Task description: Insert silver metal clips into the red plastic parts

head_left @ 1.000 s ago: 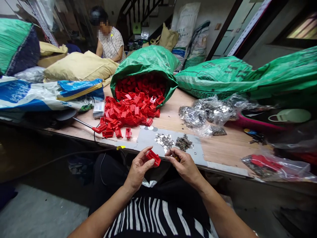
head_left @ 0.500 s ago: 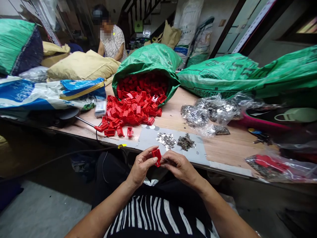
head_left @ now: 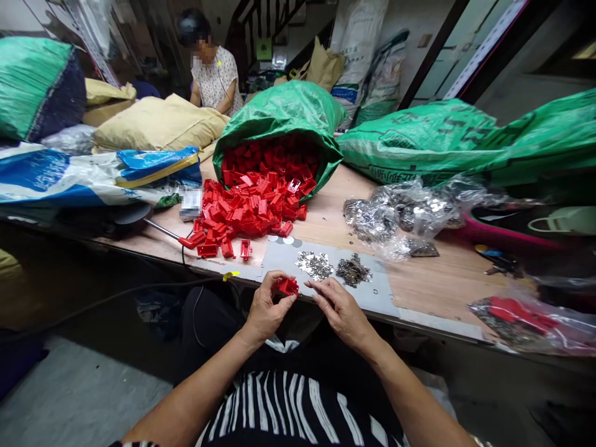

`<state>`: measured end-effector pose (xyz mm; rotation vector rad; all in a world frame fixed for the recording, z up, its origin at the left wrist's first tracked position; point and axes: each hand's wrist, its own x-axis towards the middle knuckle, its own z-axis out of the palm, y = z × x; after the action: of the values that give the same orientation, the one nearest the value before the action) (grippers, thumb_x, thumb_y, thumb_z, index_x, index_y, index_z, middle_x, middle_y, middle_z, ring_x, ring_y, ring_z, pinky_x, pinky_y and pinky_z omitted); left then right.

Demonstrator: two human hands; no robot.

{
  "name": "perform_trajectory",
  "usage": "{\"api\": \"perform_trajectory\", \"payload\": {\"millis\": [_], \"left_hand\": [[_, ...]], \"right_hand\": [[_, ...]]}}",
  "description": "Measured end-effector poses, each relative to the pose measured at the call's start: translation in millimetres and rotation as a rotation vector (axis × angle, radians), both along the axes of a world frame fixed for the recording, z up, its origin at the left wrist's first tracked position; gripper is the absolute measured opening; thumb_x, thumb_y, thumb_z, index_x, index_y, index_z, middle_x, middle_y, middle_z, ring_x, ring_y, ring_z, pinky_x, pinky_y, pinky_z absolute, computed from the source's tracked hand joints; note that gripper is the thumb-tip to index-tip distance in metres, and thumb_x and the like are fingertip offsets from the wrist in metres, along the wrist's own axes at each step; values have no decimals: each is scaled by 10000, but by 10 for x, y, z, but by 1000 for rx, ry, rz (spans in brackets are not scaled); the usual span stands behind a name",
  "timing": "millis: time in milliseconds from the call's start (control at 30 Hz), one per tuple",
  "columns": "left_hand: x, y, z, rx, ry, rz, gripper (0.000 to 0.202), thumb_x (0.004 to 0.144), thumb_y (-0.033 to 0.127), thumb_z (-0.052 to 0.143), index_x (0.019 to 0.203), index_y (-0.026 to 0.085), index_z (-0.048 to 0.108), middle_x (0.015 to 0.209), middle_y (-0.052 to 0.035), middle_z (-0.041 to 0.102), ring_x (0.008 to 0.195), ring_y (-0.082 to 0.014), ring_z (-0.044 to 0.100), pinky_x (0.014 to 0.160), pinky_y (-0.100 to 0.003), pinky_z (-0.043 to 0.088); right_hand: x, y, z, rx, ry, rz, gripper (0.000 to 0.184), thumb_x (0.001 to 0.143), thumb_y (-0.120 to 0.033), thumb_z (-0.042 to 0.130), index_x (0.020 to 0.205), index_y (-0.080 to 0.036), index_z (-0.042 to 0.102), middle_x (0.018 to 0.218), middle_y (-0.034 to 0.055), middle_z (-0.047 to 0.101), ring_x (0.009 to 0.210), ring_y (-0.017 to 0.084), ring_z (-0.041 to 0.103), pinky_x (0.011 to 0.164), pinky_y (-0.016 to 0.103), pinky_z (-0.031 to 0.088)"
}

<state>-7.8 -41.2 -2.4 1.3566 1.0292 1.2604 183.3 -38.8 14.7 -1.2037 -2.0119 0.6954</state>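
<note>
My left hand grips a small red plastic housing between thumb and fingers, just in front of the table edge. A short gap to its right, my right hand has thumb and fingers pinched together; a tiny dark tip shows at them, too small to name. Beyond the hands, on a grey mat, lie a pile of shiny flat metal pieces and a pile of darker small metal parts. Many more red housings spill from a green sack.
Clear bags of metal parts lie at the right, with a bag holding red pieces near the front edge. Green sacks and a tan sack line the back. A co-worker sits across the table.
My right hand has drawn back to the right, away from the red housing. The left hand has turned the housing from upright to lying more level.
</note>
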Motion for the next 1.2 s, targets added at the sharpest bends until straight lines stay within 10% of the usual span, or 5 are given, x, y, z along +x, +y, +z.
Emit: {"api": "perform_trajectory", "payload": {"millis": [400,1200], "left_hand": [[-56,264,-72,210,469,-52,420,779,124,634,1186,222,608,1111,-63,695,999,-208,646,948,-367,484],[-73,321,-92,217,491,-108,325,767,111,644,1074,217,647,1043,-29,722,917,-169,671,840,-282,510]], "right_hand": [[-32,100,-75,2,-199,-24,150,884,-187,538,985,-215,645,921,44,672,845,174,630,771,296,494],[-247,53,-20,-17,-427,-103,146,890,-134,509,900,-209,635,872,40,645,795,167,632,704,257,483]]}}
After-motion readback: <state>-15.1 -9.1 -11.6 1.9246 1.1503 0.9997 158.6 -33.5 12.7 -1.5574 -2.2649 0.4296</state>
